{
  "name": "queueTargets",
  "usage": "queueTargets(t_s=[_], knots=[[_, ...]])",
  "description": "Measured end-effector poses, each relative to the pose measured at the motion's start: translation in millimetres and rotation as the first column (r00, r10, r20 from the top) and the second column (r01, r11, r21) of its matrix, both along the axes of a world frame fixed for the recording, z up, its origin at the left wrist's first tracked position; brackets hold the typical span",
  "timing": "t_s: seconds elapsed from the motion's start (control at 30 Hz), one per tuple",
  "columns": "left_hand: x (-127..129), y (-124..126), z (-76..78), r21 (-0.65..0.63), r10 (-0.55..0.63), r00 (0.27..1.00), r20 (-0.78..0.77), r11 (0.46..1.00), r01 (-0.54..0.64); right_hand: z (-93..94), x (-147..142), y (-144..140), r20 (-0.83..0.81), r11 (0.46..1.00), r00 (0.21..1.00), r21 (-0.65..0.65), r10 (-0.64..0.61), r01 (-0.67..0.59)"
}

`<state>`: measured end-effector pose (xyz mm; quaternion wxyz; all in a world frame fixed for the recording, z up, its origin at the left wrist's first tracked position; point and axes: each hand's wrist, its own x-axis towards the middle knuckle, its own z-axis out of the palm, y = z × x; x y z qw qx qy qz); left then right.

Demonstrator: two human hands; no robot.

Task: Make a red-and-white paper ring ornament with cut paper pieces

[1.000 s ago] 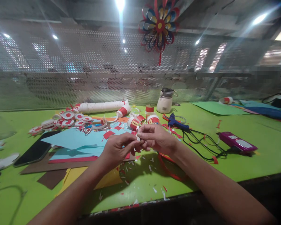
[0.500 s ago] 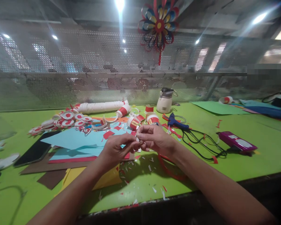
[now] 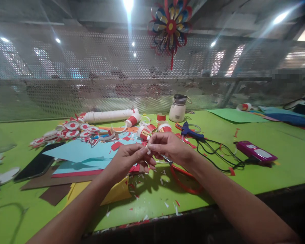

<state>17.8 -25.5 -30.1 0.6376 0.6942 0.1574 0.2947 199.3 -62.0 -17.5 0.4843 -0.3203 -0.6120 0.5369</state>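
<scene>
A green tabletop point(image 3: 244, 176) fills the lower half of the frame, ending at a dark front edge along the bottom. Behind it a perforated metal screen point(image 3: 66, 74) spans the whole width, with ceiling lights glaring through at the top. A paper flower point(image 3: 169, 28) in red, blue and yellow hangs at the top centre.

Left of centre lie overlapping paper sheets point(image 3: 83, 152), blue over red, brown and yellow. A long white tube point(image 3: 109, 116) lies behind them, its axis running left to right, with red-and-white discs point(image 3: 71, 127) heaped at its left end. A dark phone point(image 3: 38, 164) lies flat at the left. A white jar point(image 3: 177, 109) stands upright behind centre; a blue glue gun point(image 3: 190, 132) lies just right of it, its black cord trailing right toward a purple case point(image 3: 255, 151).

At centre, the left hand point(image 3: 128, 159) and right hand point(image 3: 169, 147) meet fingertip to fingertip, both pinched on a small white scrap point(image 3: 148, 149) held above the tabletop; it is too small to tell its long axis or which way it points. Red-handled scissors point(image 3: 183, 176) lie just beneath the right hand, blades toward the upper left. Paper snippets point(image 3: 165, 203) dot the tabletop below.
</scene>
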Motion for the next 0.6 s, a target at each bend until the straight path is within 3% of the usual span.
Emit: queueTargets(t_s=[0.27,0.6], knots=[[1.9,2.6,-6.6,-0.278,-0.125,0.989,0.076,0.95,0.141,3.1,0.7,-1.1,0.067,0.997,0.998,0.076,0.019,-0.024],[3.0,0.3,-8.0,-0.359,-0.153,0.983,0.104,0.916,0.181,3.3,-1.3,-1.3,0.093,0.994,0.994,0.093,0.048,-0.057]])
